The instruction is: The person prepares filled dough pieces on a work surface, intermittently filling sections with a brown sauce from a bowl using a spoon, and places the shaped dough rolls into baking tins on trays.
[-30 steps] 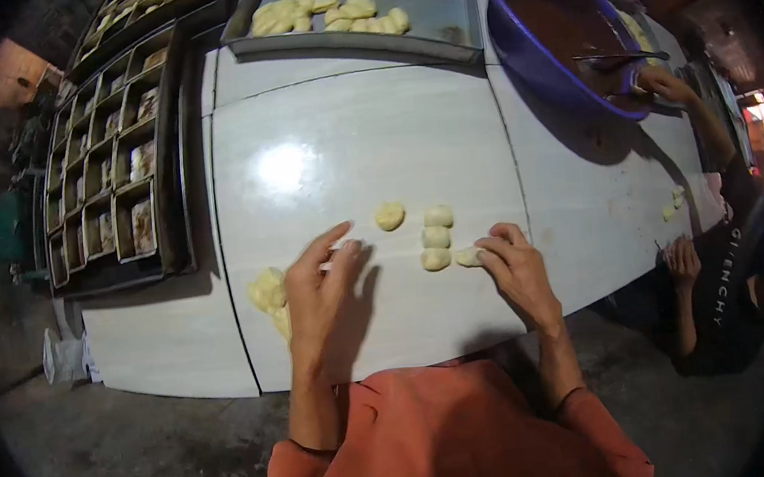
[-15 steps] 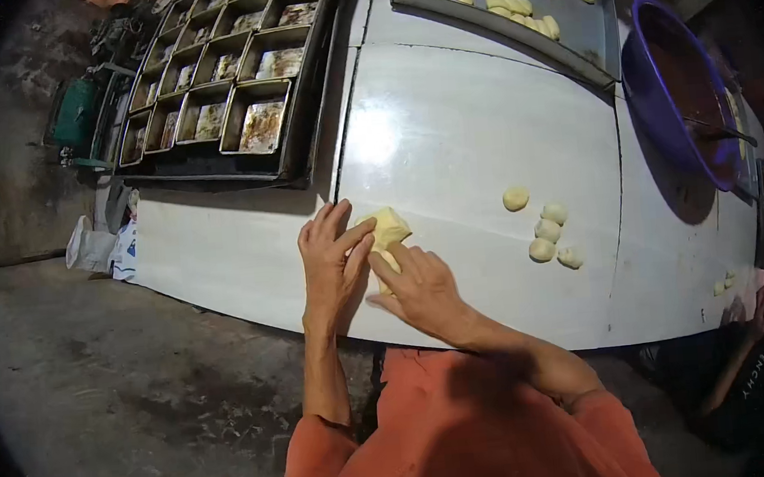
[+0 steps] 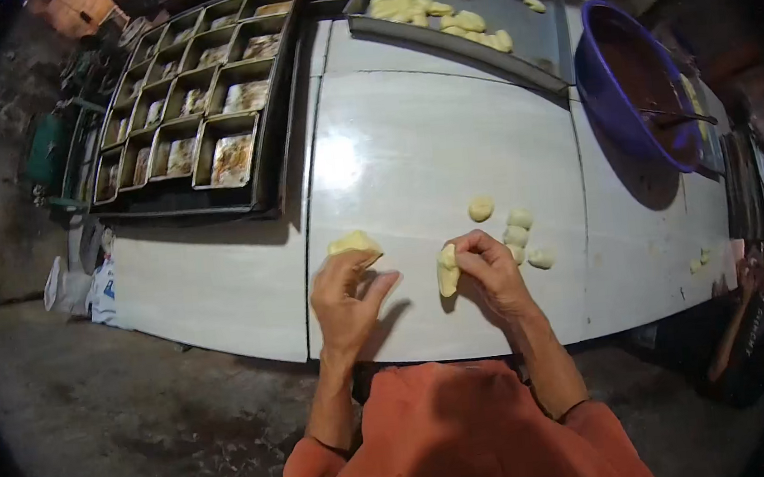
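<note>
A small elongated piece of pale yellow dough [image 3: 448, 271] hangs from my right hand [image 3: 491, 274], pinched between thumb and fingertips just above the white table [image 3: 446, 142]. My left hand [image 3: 344, 304] is beside a larger lump of dough [image 3: 355, 242]; its fingers curve at the lump's near edge and its thumb stands apart. Whether those fingertips press on the lump is hidden. Just beyond my right hand lies a round dough ball [image 3: 481, 208]. A short cluster of dough balls [image 3: 519, 218] sits to its right, partly covered by that hand.
Rectangular metal baking tins [image 3: 231, 156] fill a dark tray at the far left. A large metal tray [image 3: 512, 63] with shaped dough pieces [image 3: 407, 6] stands at the back. Right of it is a purple basin [image 3: 600, 83] with brown contents and a utensil. Another person's arm [image 3: 735, 326] shows at far right.
My hands have moved apart. The right one has gone right with a piece of dough, while the larger lump stays by my left hand. The view has shifted; the person's hands at the back tray have withdrawn.
</note>
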`<state>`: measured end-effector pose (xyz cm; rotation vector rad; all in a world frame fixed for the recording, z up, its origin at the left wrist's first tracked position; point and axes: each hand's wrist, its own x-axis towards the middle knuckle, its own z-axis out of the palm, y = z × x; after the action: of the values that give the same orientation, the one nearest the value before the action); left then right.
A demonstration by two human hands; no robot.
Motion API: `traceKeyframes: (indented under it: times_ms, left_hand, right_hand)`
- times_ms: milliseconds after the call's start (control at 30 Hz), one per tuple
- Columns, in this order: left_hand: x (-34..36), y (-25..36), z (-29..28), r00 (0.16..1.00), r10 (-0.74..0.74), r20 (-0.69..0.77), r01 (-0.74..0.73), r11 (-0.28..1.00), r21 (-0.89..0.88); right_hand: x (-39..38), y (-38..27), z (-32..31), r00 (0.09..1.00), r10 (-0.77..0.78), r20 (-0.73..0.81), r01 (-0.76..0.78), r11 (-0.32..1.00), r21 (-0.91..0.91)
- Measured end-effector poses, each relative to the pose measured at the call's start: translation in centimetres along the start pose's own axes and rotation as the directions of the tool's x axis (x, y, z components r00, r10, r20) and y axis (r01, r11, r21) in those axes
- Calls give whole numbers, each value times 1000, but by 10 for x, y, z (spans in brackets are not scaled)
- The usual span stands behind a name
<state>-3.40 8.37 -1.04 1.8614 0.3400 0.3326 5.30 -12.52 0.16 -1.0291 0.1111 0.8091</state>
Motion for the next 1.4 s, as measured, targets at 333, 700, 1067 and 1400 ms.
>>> traceKeyframes:
  times_ms: [333, 700, 1067, 1400]
  left_hand:
    - [6, 33, 80, 830, -286, 479, 532, 663, -526]
    - [33, 76, 186, 940, 298, 168, -158, 814, -559]
    - [33, 100, 292, 923, 108, 369, 240, 585, -774]
    - [62, 99, 256, 910, -34, 412, 221, 883, -415]
  right_hand:
    - [-23, -26, -24, 989, -143, 44, 148, 899, -412]
    - [-36, -54, -56, 890, -372, -265, 364, 928, -80]
    - [-36, -157, -138, 833, -518, -193, 547, 824, 150]
    - [24, -331, -290, 789, -579, -205, -57, 262, -963]
